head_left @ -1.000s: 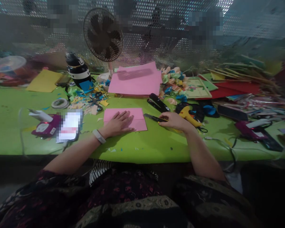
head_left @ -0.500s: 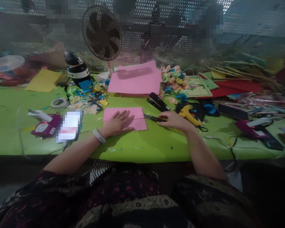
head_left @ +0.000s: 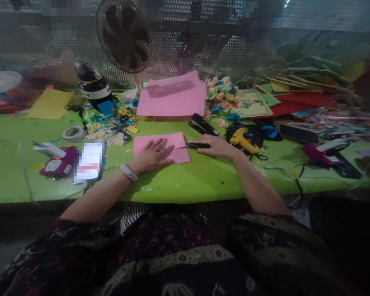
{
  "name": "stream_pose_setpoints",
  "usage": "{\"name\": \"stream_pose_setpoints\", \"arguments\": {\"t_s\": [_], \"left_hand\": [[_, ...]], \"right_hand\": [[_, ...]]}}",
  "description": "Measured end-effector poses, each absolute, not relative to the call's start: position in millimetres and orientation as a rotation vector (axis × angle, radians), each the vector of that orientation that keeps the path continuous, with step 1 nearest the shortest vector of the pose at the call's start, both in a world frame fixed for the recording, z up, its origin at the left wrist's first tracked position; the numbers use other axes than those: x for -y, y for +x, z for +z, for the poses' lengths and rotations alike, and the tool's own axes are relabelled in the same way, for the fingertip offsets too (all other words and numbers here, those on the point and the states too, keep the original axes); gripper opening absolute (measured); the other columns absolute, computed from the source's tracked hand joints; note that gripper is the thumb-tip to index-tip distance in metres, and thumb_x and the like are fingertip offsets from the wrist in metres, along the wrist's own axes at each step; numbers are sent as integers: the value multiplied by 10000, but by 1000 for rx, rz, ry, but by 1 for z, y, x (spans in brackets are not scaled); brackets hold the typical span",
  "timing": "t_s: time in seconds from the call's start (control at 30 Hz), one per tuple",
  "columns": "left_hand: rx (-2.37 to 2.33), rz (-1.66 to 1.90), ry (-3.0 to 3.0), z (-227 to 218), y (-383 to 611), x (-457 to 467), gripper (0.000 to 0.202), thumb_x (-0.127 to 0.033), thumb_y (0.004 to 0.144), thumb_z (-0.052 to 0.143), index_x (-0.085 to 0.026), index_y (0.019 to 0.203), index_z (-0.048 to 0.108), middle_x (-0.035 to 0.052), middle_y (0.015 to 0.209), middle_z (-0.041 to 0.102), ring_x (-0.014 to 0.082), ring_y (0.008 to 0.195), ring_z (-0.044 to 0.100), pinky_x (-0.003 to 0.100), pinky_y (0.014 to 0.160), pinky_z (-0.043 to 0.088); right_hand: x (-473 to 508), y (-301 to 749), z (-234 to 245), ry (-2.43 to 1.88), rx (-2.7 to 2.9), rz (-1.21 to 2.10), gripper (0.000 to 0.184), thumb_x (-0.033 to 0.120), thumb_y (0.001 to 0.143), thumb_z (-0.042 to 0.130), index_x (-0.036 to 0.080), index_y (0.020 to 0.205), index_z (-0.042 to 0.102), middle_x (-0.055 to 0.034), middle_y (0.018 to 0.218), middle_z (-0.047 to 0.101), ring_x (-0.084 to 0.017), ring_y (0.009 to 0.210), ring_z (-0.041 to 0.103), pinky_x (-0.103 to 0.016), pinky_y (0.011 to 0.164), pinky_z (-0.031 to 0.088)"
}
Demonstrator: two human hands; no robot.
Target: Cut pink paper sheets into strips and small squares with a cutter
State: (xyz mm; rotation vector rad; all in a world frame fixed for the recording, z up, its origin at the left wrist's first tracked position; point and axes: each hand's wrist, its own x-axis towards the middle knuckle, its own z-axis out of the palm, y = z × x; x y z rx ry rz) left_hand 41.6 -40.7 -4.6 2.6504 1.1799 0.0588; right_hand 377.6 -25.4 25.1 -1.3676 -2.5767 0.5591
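My left hand [head_left: 154, 155] lies flat on a folded pink paper [head_left: 180, 156], fingers spread, pressing it to the table. The wrist wears a pale band. My right hand [head_left: 214, 146] is closed around the dark handle of a cutter knife [head_left: 200, 145], to the right of the paper. Its blade reaches the paper's right edge at the crease and slips partly between the layers, so most of the blade is hidden. A black stapler [head_left: 203, 124] lies just beyond my right hand. To the right of it rests a yellow glue gun [head_left: 245, 141].
Pink sheets [head_left: 172, 98] lie at the back, next to a heap of paper flowers [head_left: 223, 96]. Scissors [head_left: 125, 123] lie among scraps left of centre. A lit phone [head_left: 89, 160], a tape roll [head_left: 74, 132] and a black bottle [head_left: 94, 88] stand or lie leftward. A fan [head_left: 125, 37] is behind.
My right hand has moved left with the cutter knife, bringing the blade into the paper's fold. My left hand stays on the paper. The whole view has shifted slightly.
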Motion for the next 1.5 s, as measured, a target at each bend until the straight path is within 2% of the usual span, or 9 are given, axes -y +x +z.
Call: {"name": "stream_pose_setpoints", "arguments": {"t_s": [0.17, 0.33, 0.47, 0.67, 0.8, 0.93, 1.17, 1.3, 1.5], "left_hand": [[-1176, 45, 2664, -3, 42, 40, 783, -752, 1029, 302, -319, 1681, 296, 65, 1785, 150, 329, 1651, 102, 557, 1320, 80], [-1192, 30, 2664, 0, 43, 43, 785, -748, 1032, 297, -305, 1680, 305, 80, 1784, 151, 330, 1650, 110, 548, 1320, 80], [-1190, 49, 2664, -3, 42, 42, 778, -752, 1030, 295, -323, 1679, 302, 61, 1783, 166, 329, 1649, 117, 553, 1320, 82], [-1199, 66, 2648, -4, 42, 42, 798, -780, 1013, 309, -341, 1679, 290, 48, 1784, 169, 331, 1648, 124, 556, 1323, 77], [-1194, 40, 2640, 0, 43, 44, 838, -804, 1004, 258, -315, 1683, 280, 72, 1785, 154, 323, 1652, 102, 546, 1323, 64], [-1179, 73, 2640, -1, 43, 43, 832, -814, 997, 263, -332, 1674, 299, 60, 1782, 177, 324, 1651, 111, 544, 1323, 69], [-1189, 92, 2643, -6, 42, 42, 837, -827, 987, 269, -344, 1669, 305, 47, 1782, 193, 328, 1648, 127, 540, 1324, 75], [-1187, 132, 2650, -8, 44, 42, 854, -824, 988, 279, -323, 1681, 274, 57, 1776, 207, 331, 1644, 150, 535, 1325, 89], [-1235, 95, 2616, -11, 46, 41, 968, -853, 964, 280, -203, 1682, 281, 121, 1762, 219, 318, 1646, 138, 479, 1333, 64]], "right_hand": [[23, 373, 22, -1384, 2598, 492, 476, 397, 961, 639, 310, 1425, 696, -110, 1200, 677, -301, 1121, 618, -441, 1025, 483], [29, 385, 24, -1369, 2600, 525, 449, 395, 968, 632, 322, 1403, 712, -105, 1185, 677, -299, 1107, 618, -437, 1016, 483], [34, 382, 21, -1366, 2574, 509, 449, 394, 964, 632, 280, 1390, 719, -122, 1214, 675, -313, 1140, 616, -455, 1037, 477], [38, 366, 21, -1381, 2540, 458, 374, 361, 973, 640, 299, 1332, 725, -95, 1288, 700, -312, 1226, 602, -468, 1091, 462], [39, 371, 23, -1367, 2547, 501, 345, 344, 957, 669, 285, 1285, 757, -100, 1284, 711, -312, 1211, 624, -476, 1083, 475], [40, 368, 19, -1378, 2521, 463, 352, 333, 961, 669, 286, 1299, 757, -109, 1270, 717, -320, 1194, 634, -494, 1064, 485], [41, 358, 16, -1337, 2531, 471, 356, 328, 990, 641, 278, 1327, 747, -105, 1276, 710, -297, 1202, 629, -451, 1054, 485], [43, 364, 17, -1291, 2557, 501, 342, 342, 978, 659, 262, 1295, 762, -108, 1238, 720, -293, 1159, 646, -452, 1030, 503], [45, 356, 15, -1192, 2559, 415, 349, 375, 1012, 605, 242, 1298, 755, -124, 1238, 729, -307, 1146, 654, -486, 1016, 523]]}}
